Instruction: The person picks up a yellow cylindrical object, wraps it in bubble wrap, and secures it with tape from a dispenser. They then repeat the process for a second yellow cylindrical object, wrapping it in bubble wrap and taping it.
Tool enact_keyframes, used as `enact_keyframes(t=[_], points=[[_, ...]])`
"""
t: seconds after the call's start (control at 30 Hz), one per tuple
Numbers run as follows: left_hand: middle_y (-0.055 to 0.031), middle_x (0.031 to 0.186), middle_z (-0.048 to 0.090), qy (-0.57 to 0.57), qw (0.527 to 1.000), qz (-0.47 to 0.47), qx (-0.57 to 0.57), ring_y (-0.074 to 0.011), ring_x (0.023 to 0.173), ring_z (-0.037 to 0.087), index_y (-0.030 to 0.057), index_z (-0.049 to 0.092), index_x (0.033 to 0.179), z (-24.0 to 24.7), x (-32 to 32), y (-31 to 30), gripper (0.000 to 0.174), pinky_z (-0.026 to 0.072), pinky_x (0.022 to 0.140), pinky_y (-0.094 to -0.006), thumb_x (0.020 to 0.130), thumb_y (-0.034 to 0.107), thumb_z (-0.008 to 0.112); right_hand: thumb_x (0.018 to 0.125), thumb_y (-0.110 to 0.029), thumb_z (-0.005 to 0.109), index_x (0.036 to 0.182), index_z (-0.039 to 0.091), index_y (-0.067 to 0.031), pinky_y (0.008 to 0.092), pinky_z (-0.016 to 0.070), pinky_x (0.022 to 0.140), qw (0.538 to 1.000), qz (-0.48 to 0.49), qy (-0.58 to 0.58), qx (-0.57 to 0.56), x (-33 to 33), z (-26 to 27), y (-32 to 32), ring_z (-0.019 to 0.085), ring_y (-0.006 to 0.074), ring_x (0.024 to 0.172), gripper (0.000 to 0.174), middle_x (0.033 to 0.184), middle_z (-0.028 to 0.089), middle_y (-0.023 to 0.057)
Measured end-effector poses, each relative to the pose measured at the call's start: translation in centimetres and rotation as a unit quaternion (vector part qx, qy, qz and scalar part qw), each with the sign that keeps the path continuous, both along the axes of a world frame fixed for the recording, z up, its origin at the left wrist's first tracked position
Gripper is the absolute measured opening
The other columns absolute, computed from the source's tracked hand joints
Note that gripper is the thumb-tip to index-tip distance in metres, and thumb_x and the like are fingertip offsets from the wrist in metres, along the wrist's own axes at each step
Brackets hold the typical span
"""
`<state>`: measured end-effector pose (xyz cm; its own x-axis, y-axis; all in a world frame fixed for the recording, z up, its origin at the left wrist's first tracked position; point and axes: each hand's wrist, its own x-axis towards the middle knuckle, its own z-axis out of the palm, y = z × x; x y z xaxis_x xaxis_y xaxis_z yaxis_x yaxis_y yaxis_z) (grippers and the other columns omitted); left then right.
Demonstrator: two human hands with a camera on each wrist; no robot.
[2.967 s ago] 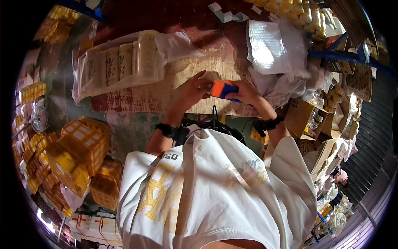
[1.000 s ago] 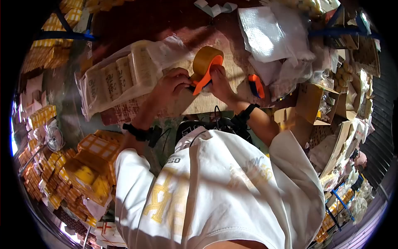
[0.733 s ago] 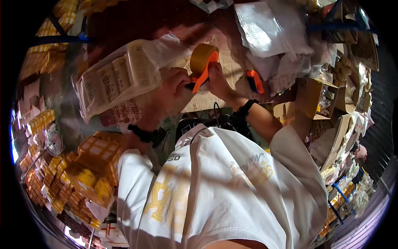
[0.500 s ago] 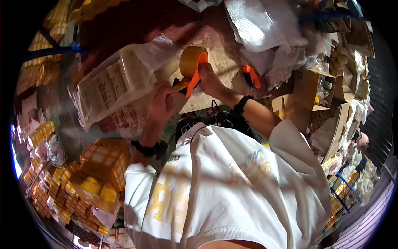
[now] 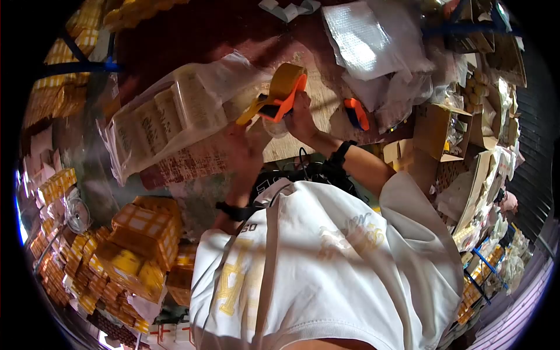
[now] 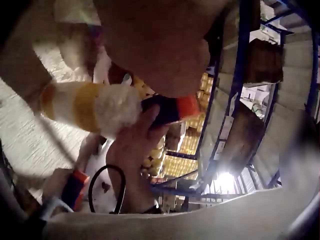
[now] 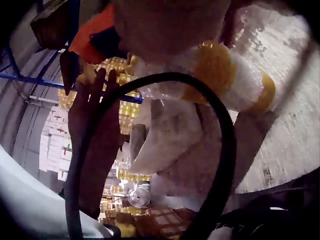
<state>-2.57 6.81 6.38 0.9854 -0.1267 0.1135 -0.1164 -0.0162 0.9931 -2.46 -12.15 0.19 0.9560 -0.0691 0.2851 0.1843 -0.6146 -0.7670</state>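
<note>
My right hand (image 5: 301,116) grips an orange and blue tape dispenser (image 5: 286,99) with a wide roll of brownish-yellow tape. A strip of tape (image 5: 249,114) sticks out from it to the left. Just below the strip's end is my left hand (image 5: 245,146), in shadow and blurred; the right wrist view shows its fingers (image 7: 100,90) extended close to the strip. Both wrist views show a white, plastic-wrapped cylindrical bundle (image 6: 82,107) with yellow tape bands beside the right hand, above the table. In the head view, only its pale rounded end (image 5: 274,127) shows under the dispenser.
A second orange and blue dispenser (image 5: 357,114) lies on the worn wooden table (image 5: 326,87). Left of it, a clear bag (image 5: 157,122) holds several wrapped bundles. Bubble wrap (image 5: 359,44) lies at the back right; cardboard boxes (image 5: 438,134) stand at the right.
The right hand now holds the dispenser with the big tape roll; the other dispenser has been put on the table. The left hand has drawn back toward the body, leaving a tape strip sticking out.
</note>
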Motion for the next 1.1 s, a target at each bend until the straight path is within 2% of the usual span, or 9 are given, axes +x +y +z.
enact_keyframes(t=[0.1,0.23,0.33,0.43,0.53,0.63,0.8,1.0,1.1], points=[[-0.0199,0.136,0.051,0.038,0.985,-0.045,0.163,-0.0317,0.129,0.05,-0.0021,0.035,0.139,1.8,0.0,-2.5,0.068,0.0401,0.11,-0.0432,0.086,0.008,0.076,0.083,-0.005,0.061,0.136,0.042,-0.0007,0.0509,0.0298,0.103,1.0,-0.01,0.023,-0.016,0.2,-0.5,-0.2,0.042,0.0438,0.12,0.057,0.125,0.049,0.0211],[-0.022,0.142,0.045,0.07,0.995,-0.042,0.057,-0.0355,0.131,0.048,-0.0012,0.032,0.141,-3.7,0.7,-4.2,0.074,0.0415,0.108,-0.0448,0.084,0.009,0.079,0.086,-0.007,0.063,0.135,0.044,-0.0042,0.0504,0.0295,0.104,0.999,-0.017,0.038,-0.018,0.0,1.4,-0.4,0.04,0.0435,0.125,0.052,0.129,0.05,0.0184],[-0.0218,0.138,0.05,0.055,0.978,-0.009,0.199,-0.0361,0.13,0.048,-0.0009,0.038,0.141,-3.7,0.5,-4.2,0.074,0.0417,0.107,-0.0432,0.082,0.011,0.08,0.087,-0.008,0.064,0.131,0.047,-0.0044,0.05,0.0268,0.106,0.995,-0.026,0.006,-0.093,-0.3,3.8,-2.1,0.042,0.0411,0.125,0.047,0.13,0.051,0.0166],[-0.0202,0.133,0.054,0.015,0.979,-0.052,0.194,-0.0339,0.126,0.052,0.0002,0.045,0.139,-4.8,1.4,-4.5,0.069,0.0433,0.105,-0.0422,0.081,0.013,0.08,0.089,-0.015,0.068,0.126,0.051,-0.0033,0.0501,0.0376,0.097,0.977,0.007,-0.031,-0.211,-0.5,8.1,-5.1,0.05,0.0432,0.114,0.042,0.12,0.056,0.0198],[-0.0194,0.13,0.058,0.14,0.989,-0.047,0.025,-0.0316,0.122,0.056,0.0013,0.05,0.137,-6.4,1.1,-5.0,0.065,0.0449,0.104,-0.0417,0.081,0.014,0.08,0.092,-0.026,0.069,0.123,0.053,-0.0016,0.0506,0.0469,0.079,0.972,0.065,0.135,-0.182,-1.2,12.8,-7.7,0.06,0.0453,0.095,0.042,0.1,0.062,0.0236],[-0.0194,0.13,0.059,0.085,0.994,-0.045,0.059,-0.03,0.12,0.058,0.0015,0.048,0.14,-7.6,0.7,-5.0,0.066,0.0463,0.102,-0.0412,0.082,0.015,0.079,0.094,-0.037,0.067,0.122,0.053,0.0001,0.0518,0.0481,0.066,0.928,0.207,0.242,-0.193,-0.9,15.1,-9.8,0.061,0.0472,0.081,0.049,0.085,0.063,0.0257],[-0.0193,0.132,0.058,0.09,0.995,-0.053,-0.003,-0.0311,0.123,0.056,0.0013,0.046,0.143,-9.4,0.6,-5.0,0.073,0.0431,0.106,-0.0415,0.08,0.016,0.081,0.091,-0.033,0.072,0.135,0.051,0.0029,0.0452,0.0506,0.069,0.904,0.301,0.257,-0.164,-1.1,16.6,-8.6,0.064,0.0426,0.082,0.061,0.09,0.065,0.0247],[-0.0185,0.137,0.054,0.053,0.997,-0.039,0.037,-0.0354,0.125,0.052,0.0032,0.054,0.136,-8.9,0.2,-5.3,0.069,0.04,0.108,-0.0449,0.076,0.021,0.084,0.095,-0.037,0.067,0.122,0.059,0.0039,0.0407,0.0504,0.068,0.861,0.256,0.438,-0.048,1.8,16.8,-6.5,0.067,0.0271,0.075,0.05,0.085,0.067,0.0174],[-0.0171,0.137,0.054,0.134,0.986,-0.021,-0.098,-0.0349,0.122,0.053,0.0064,0.063,0.126,-9.9,0.1,-5.9,0.058,0.0409,0.106,-0.045,0.075,0.022,0.085,0.097,-0.039,0.064,0.11,0.063,0.0035,0.0397,0.0496,0.066,0.844,0.235,0.464,-0.132,2.6,15.8,-6.9,0.066,0.0222,0.071,0.044,0.081,0.066,0.0142]])
